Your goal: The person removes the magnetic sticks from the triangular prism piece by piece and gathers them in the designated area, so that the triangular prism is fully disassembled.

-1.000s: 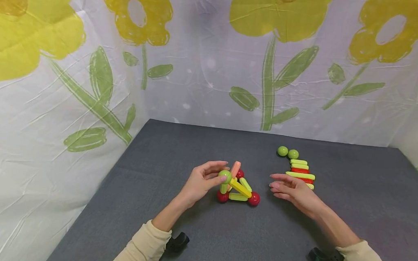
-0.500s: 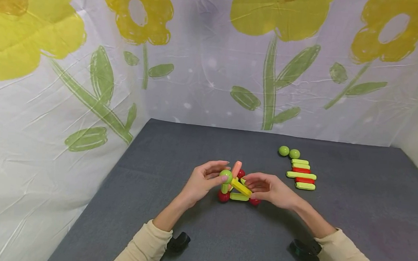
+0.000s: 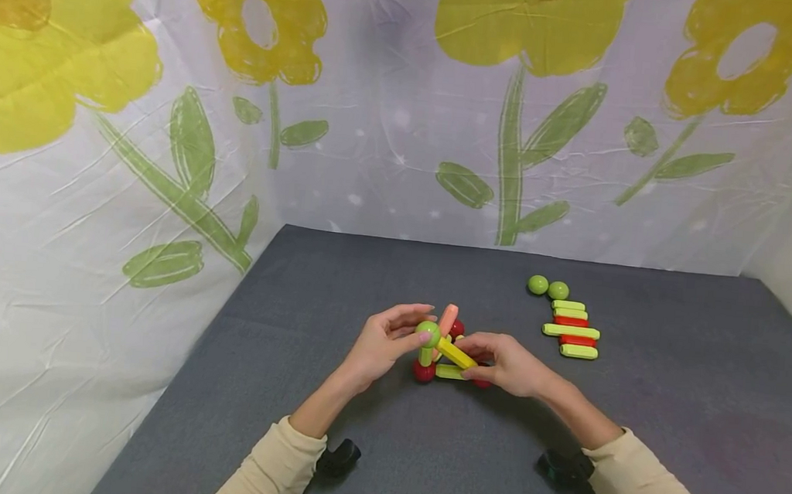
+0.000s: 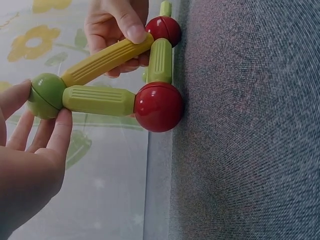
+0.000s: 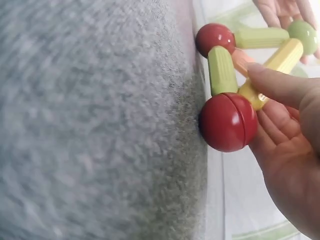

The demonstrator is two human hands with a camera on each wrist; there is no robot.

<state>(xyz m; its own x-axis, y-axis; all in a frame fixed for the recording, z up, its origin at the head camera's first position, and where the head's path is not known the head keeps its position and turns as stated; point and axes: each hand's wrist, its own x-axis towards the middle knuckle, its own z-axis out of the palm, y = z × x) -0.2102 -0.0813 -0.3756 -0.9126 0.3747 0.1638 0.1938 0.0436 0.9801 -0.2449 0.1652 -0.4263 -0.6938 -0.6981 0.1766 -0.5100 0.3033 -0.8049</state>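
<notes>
My left hand (image 3: pixel 381 347) pinches the green ball (image 3: pixel 427 332) at the top of the little frame, fingertips curled round it, as the left wrist view shows. My right hand (image 3: pixel 508 364) grasps the lower end of the yellow stick (image 3: pixel 456 353), thumb pressing on top and fingers underneath, just beside a red ball (image 5: pixel 228 121) that rests on the grey bench (image 3: pixel 422 451).

The frame stands near the middle of the bench, between my hands. In it I count three red balls: one at the front left (image 3: pixel 423 371), one under my right hand, one at the back (image 3: pixel 456 329). There is one green ball at the top. I see one yellow stick slanting down from the green ball, a green stick (image 4: pixel 98 100) standing from the front-left red ball up to the green ball, another green stick (image 3: pixel 450 372) lying between the two front red balls, and one orange stick (image 3: pixel 447 318) leaning at the back.

Well apart to the right lie the spare pieces: two green balls (image 3: pixel 548 287) touching each other, and below them a row of six sticks (image 3: pixel 571 329), four green and two red, side by side.
</notes>
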